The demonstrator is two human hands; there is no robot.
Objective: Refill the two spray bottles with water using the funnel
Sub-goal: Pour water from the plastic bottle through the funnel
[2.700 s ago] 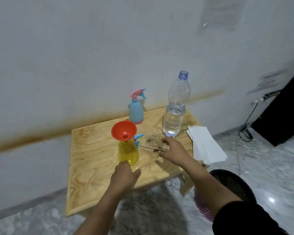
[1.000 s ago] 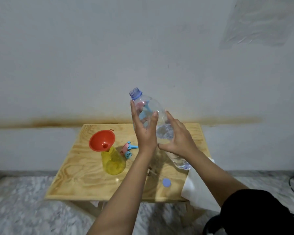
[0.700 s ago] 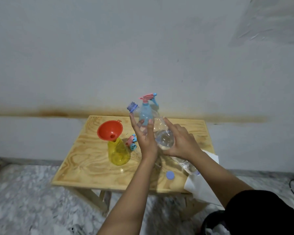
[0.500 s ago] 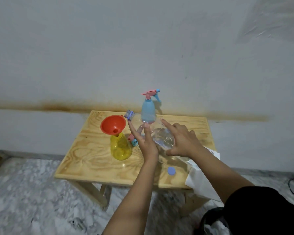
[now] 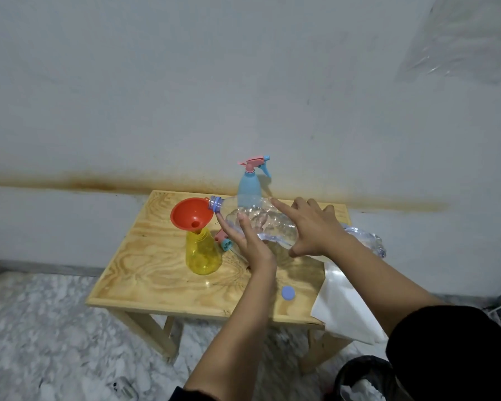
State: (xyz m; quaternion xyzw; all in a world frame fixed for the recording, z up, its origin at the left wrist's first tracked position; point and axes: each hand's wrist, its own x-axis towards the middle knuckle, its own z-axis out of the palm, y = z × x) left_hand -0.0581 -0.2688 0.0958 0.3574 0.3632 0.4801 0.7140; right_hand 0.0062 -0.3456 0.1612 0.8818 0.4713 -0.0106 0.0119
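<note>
A clear water bottle (image 5: pixel 272 224) lies tilted almost level above the wooden table (image 5: pixel 156 273), its open mouth at the rim of the orange funnel (image 5: pixel 188 215). The funnel sits in the neck of the yellow spray bottle (image 5: pixel 203 256). My left hand (image 5: pixel 249 244) supports the water bottle near its neck with straight fingers. My right hand (image 5: pixel 313 230) grips its body, thumb below and fingers over the top. The yellow bottle's pink and blue spray head (image 5: pixel 224 242) lies beside it. A blue spray bottle (image 5: pixel 249 189) with its head on stands at the back.
The water bottle's blue cap (image 5: pixel 287 293) lies near the table's front edge. White paper (image 5: pixel 347 308) hangs over the right edge. A black bin (image 5: pixel 362 380) stands on the marble floor below right. The wall is just behind the table.
Both hands have lowered and tipped the water bottle leftward, from steeply raised to nearly level. Its mouth has come down to the funnel's rim.
</note>
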